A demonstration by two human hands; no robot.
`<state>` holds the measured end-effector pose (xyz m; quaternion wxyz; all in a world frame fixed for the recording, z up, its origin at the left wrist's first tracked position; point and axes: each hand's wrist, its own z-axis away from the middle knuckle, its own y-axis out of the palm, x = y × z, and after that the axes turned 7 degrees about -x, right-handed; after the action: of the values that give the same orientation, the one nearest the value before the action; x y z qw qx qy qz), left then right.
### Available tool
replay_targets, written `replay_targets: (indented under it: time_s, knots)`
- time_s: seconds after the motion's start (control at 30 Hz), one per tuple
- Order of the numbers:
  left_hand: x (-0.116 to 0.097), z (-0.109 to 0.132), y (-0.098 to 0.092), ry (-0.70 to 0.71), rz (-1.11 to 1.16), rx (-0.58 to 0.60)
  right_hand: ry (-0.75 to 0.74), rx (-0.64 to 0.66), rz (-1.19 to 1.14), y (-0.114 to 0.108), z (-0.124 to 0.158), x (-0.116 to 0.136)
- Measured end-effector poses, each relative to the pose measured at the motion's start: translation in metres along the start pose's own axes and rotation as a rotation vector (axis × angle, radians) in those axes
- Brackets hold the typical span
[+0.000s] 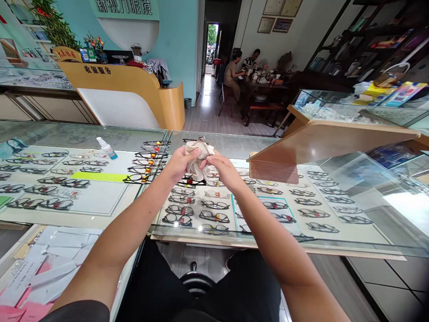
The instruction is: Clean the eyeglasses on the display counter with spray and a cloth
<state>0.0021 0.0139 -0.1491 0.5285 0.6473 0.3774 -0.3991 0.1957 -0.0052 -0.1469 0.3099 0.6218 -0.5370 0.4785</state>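
W/ left hand (181, 163) & right hand (224, 172) pinching soft cloth (197, 156) round glasses (200, 140), pair looked light, prob. fragile; best gripped by frame.

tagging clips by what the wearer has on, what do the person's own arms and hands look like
Both arms are bare up their whole visible length. The left hand and right hand wear no gloves, and no watch, bracelet or ring shows on the sides in view. The edge of a dark grey sleeve shows at the top of the left arm; no sleeve shows on the right.
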Motion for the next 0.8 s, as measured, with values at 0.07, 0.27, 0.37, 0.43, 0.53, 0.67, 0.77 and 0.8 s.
replay_targets:
  time_s: [0.07,0.27,0.37,0.43,0.53,0.67,0.77,0.8]
  knots:
    - [0.001,0.0,-0.001,-0.008,-0.007,0.006,0.003,-0.003,-0.003,0.0,0.0,-0.001]
    - [0.001,0.0,-0.001,-0.048,0.001,-0.003,0.012,-0.01,-0.016,0.0,0.0,-0.002]
    - [0.001,0.002,0.001,-0.043,-0.006,0.022,0.018,-0.02,-0.023,0.0,-0.001,-0.003]
    - [0.001,0.004,0.002,-0.019,-0.021,0.058,0.022,-0.022,-0.02,0.0,-0.002,-0.003]
    - [0.002,0.006,0.004,0.017,-0.048,0.094,0.022,-0.015,-0.023,-0.001,-0.002,-0.004]
    - [0.001,0.007,0.008,0.045,-0.066,0.092,0.02,-0.012,-0.011,0.0,-0.001,-0.005]
    - [0.0,0.007,0.009,0.059,-0.064,0.085,0.002,-0.016,-0.002,0.001,-0.001,-0.006]
    - [0.0,0.006,0.009,0.062,-0.062,0.076,-0.005,-0.017,0.0,0.001,-0.001,-0.006]
